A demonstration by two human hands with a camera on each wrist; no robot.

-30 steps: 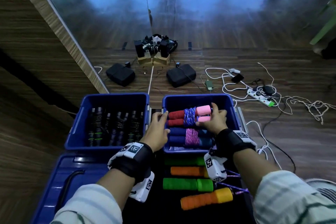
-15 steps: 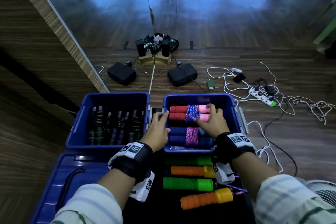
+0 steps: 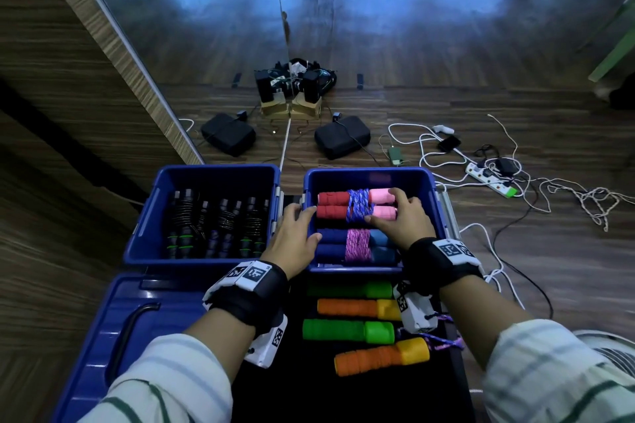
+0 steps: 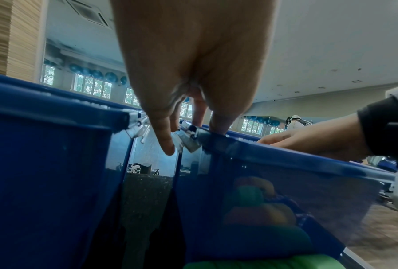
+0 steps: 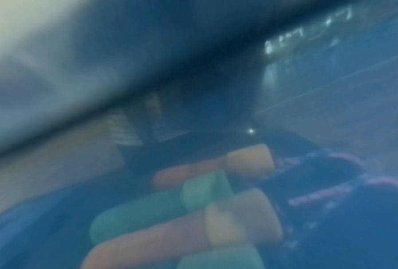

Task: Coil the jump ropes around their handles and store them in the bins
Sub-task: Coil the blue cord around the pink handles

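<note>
The right blue bin [image 3: 367, 172] holds two coiled jump ropes. A red-and-pink-handled one [image 3: 335, 205], wound with blue rope, lies at the far side, and a navy-handled one [image 3: 357, 244], wound with pink rope, lies nearer. My right hand [image 3: 395, 213] curls over the pink ends of the far bundle, thumb at its near side. My left hand [image 3: 297, 220] rests with straight fingers on this bin's left rim; the left wrist view shows the fingertips [image 4: 218, 127] on the rim. The left blue bin [image 3: 213, 170] holds several black ropes. The right wrist view is blurred.
Loose green handles [image 3: 347, 331] and orange-yellow handles [image 3: 378, 357] lie on the black surface in front of the bins. A blue lid [image 3: 154, 302] sits at the near left. Cables and a power strip [image 3: 491, 178] sprawl on the floor to the right, with black bags [image 3: 228, 137] by the mirror.
My right hand has lowered the red-and-pink bundle from above the navy bundle down into the far part of the right bin. The left hand has stayed on the rim.
</note>
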